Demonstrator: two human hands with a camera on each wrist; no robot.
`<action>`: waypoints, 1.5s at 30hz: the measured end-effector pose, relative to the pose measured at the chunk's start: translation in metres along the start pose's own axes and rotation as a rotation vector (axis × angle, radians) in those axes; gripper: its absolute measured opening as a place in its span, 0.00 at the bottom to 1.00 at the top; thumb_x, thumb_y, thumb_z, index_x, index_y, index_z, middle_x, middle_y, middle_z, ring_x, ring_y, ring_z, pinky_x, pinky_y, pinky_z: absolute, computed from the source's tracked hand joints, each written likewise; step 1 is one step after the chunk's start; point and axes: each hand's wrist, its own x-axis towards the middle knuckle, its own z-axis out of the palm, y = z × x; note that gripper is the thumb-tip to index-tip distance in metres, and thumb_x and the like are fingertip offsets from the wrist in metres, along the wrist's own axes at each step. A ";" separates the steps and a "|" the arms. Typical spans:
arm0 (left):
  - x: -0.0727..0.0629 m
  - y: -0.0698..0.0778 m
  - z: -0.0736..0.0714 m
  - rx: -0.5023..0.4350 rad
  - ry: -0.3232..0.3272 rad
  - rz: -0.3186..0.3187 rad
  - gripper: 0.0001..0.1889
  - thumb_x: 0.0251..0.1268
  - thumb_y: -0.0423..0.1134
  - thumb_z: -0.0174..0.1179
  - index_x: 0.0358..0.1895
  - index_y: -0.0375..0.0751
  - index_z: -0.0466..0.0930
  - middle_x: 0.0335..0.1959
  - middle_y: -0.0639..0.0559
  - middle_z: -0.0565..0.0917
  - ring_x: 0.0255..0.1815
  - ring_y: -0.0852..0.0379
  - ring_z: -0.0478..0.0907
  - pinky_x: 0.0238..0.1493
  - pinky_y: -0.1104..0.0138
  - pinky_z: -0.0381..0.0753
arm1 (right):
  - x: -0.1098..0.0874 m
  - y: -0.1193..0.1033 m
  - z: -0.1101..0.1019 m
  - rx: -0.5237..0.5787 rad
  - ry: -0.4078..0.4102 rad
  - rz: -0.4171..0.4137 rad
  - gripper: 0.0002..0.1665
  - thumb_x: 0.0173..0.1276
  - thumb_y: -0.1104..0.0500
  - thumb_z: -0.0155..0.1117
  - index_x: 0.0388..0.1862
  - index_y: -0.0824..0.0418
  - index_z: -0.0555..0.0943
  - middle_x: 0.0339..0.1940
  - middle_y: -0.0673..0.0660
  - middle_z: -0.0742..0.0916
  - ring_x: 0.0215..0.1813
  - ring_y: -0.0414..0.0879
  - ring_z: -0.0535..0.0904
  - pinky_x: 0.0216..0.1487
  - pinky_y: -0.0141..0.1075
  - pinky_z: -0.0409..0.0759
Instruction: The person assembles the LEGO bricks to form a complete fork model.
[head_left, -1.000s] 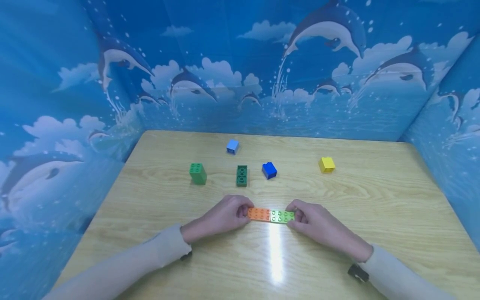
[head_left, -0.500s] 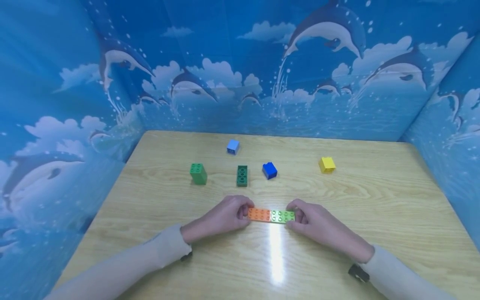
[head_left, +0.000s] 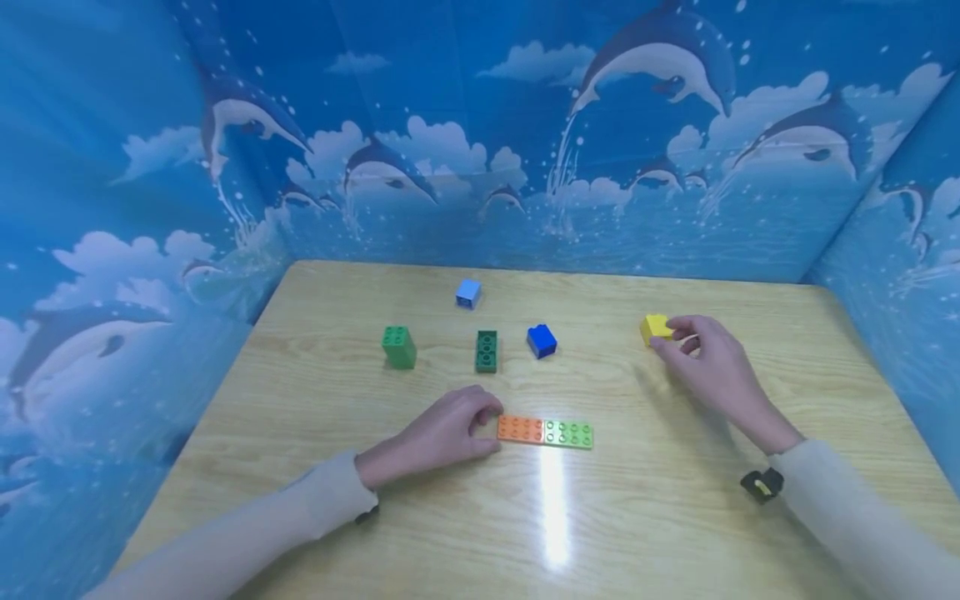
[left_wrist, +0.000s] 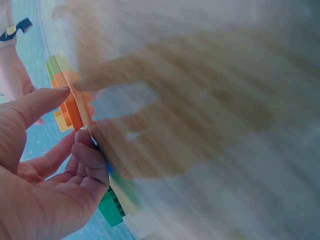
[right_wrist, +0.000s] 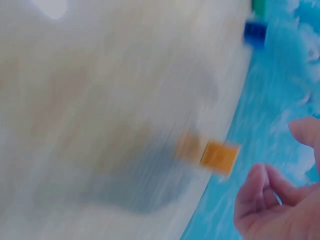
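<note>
An orange brick (head_left: pixel 521 429) and a lime green brick (head_left: pixel 568 433) lie end to end on the table, studs up. My left hand (head_left: pixel 442 432) is at the orange brick's left end, thumb and index finger apart. In the left wrist view its thumb (left_wrist: pixel 47 102) appears close to the orange brick (left_wrist: pixel 70 100); contact is unclear. My right hand (head_left: pixel 712 367) hovers at the yellow brick (head_left: pixel 655 330), partly covering it in the head view. In the right wrist view a gap shows between the fingers (right_wrist: pixel 257 182) and that yellow brick (right_wrist: pixel 220 157).
Behind the joined row are a dark green brick (head_left: pixel 486 352) with its hollow side up and a dark blue brick (head_left: pixel 542 341). A tall green block (head_left: pixel 399 347) stands left, a light blue brick (head_left: pixel 468 293) farther back. Dolphin-print walls (head_left: pixel 465 225) enclose the wooden table (head_left: pixel 322 308).
My right hand has left the lime green brick and moved right and away to the yellow brick. The left hand has loosened from the orange brick. Both bricks stay in place.
</note>
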 end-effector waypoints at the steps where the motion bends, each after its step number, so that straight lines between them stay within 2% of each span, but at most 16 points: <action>1: 0.001 0.000 0.000 0.006 -0.002 -0.003 0.24 0.63 0.41 0.81 0.60 0.40 0.87 0.37 0.60 0.79 0.35 0.63 0.75 0.40 0.68 0.80 | 0.006 0.006 -0.003 -0.011 0.002 0.019 0.42 0.84 0.38 0.62 0.73 0.74 0.74 0.60 0.69 0.81 0.56 0.62 0.80 0.49 0.55 0.83; 4: 0.002 0.001 0.000 0.018 -0.007 -0.008 0.23 0.63 0.41 0.81 0.60 0.40 0.87 0.36 0.60 0.79 0.35 0.63 0.75 0.39 0.68 0.80 | 0.020 0.021 -0.010 -0.047 -0.025 0.072 0.50 0.83 0.34 0.60 0.77 0.78 0.68 0.65 0.76 0.77 0.60 0.69 0.77 0.54 0.64 0.80; 7: 0.003 0.002 -0.001 0.025 -0.011 -0.012 0.23 0.63 0.41 0.81 0.60 0.40 0.87 0.36 0.60 0.79 0.35 0.62 0.75 0.39 0.68 0.80 | 0.031 0.029 -0.014 -0.083 -0.080 0.121 0.56 0.82 0.31 0.58 0.78 0.81 0.64 0.67 0.80 0.75 0.64 0.74 0.75 0.59 0.70 0.78; 11: 0.003 0.002 -0.001 0.023 -0.015 -0.019 0.23 0.63 0.41 0.81 0.60 0.40 0.87 0.35 0.60 0.79 0.35 0.62 0.74 0.38 0.68 0.79 | 0.041 0.033 -0.016 -0.123 -0.159 0.161 0.61 0.80 0.27 0.57 0.78 0.82 0.63 0.66 0.82 0.77 0.66 0.76 0.75 0.63 0.70 0.76; 14: 0.003 0.002 0.000 0.020 -0.017 -0.025 0.23 0.63 0.41 0.81 0.59 0.40 0.87 0.35 0.60 0.78 0.34 0.63 0.74 0.38 0.68 0.79 | 0.046 0.035 -0.015 -0.128 -0.202 0.185 0.62 0.78 0.24 0.57 0.78 0.81 0.65 0.64 0.80 0.78 0.63 0.74 0.77 0.60 0.67 0.79; 19: -0.001 0.002 0.002 0.018 -0.025 -0.030 0.23 0.63 0.41 0.81 0.59 0.41 0.87 0.35 0.61 0.78 0.35 0.63 0.74 0.39 0.68 0.80 | 0.048 0.032 -0.013 -0.110 -0.248 0.225 0.58 0.80 0.27 0.58 0.78 0.78 0.65 0.65 0.79 0.78 0.62 0.72 0.78 0.58 0.64 0.80; 23: 0.000 0.003 0.001 0.029 -0.021 -0.030 0.23 0.63 0.41 0.81 0.59 0.41 0.87 0.36 0.61 0.78 0.35 0.63 0.74 0.39 0.68 0.80 | 0.051 0.026 -0.012 -0.135 -0.244 0.208 0.56 0.81 0.28 0.57 0.78 0.77 0.66 0.65 0.79 0.79 0.63 0.73 0.78 0.58 0.65 0.80; 27: 0.001 0.004 0.001 0.038 -0.019 -0.026 0.23 0.64 0.41 0.80 0.60 0.41 0.87 0.36 0.61 0.78 0.35 0.63 0.74 0.38 0.68 0.79 | 0.054 0.020 -0.010 -0.187 -0.238 0.177 0.58 0.79 0.26 0.59 0.75 0.79 0.68 0.62 0.78 0.81 0.58 0.70 0.80 0.53 0.62 0.81; 32: 0.002 0.003 0.000 0.025 -0.016 -0.014 0.23 0.64 0.40 0.80 0.60 0.40 0.86 0.36 0.60 0.79 0.35 0.63 0.74 0.38 0.68 0.79 | 0.056 0.016 -0.007 -0.217 -0.250 0.118 0.47 0.81 0.38 0.63 0.74 0.80 0.71 0.61 0.78 0.82 0.57 0.69 0.80 0.54 0.62 0.81; 35: 0.001 0.003 0.000 0.006 -0.014 -0.014 0.23 0.64 0.40 0.80 0.60 0.40 0.85 0.36 0.60 0.79 0.35 0.62 0.75 0.37 0.68 0.80 | 0.055 0.013 -0.006 -0.198 -0.262 0.100 0.41 0.81 0.44 0.64 0.73 0.78 0.73 0.63 0.79 0.82 0.60 0.70 0.80 0.55 0.63 0.81; 38: 0.000 0.003 0.000 -0.005 -0.011 -0.021 0.23 0.64 0.40 0.80 0.60 0.40 0.85 0.37 0.60 0.79 0.35 0.62 0.75 0.37 0.68 0.80 | 0.051 0.009 -0.003 -0.167 -0.292 0.100 0.40 0.80 0.45 0.64 0.73 0.77 0.74 0.64 0.79 0.82 0.61 0.70 0.81 0.54 0.61 0.82; 41: 0.000 0.004 -0.001 -0.001 -0.011 -0.024 0.22 0.65 0.40 0.80 0.59 0.41 0.85 0.37 0.60 0.79 0.35 0.62 0.75 0.37 0.68 0.80 | 0.045 0.004 -0.001 -0.125 -0.320 0.107 0.40 0.80 0.45 0.64 0.72 0.76 0.74 0.62 0.77 0.83 0.59 0.68 0.82 0.51 0.57 0.84; 45: -0.001 0.004 -0.001 0.009 -0.009 -0.023 0.22 0.65 0.40 0.80 0.59 0.42 0.85 0.37 0.60 0.79 0.35 0.62 0.75 0.38 0.68 0.80 | 0.035 -0.002 0.003 -0.057 -0.314 0.107 0.36 0.80 0.47 0.66 0.69 0.76 0.74 0.57 0.74 0.84 0.54 0.63 0.83 0.46 0.49 0.84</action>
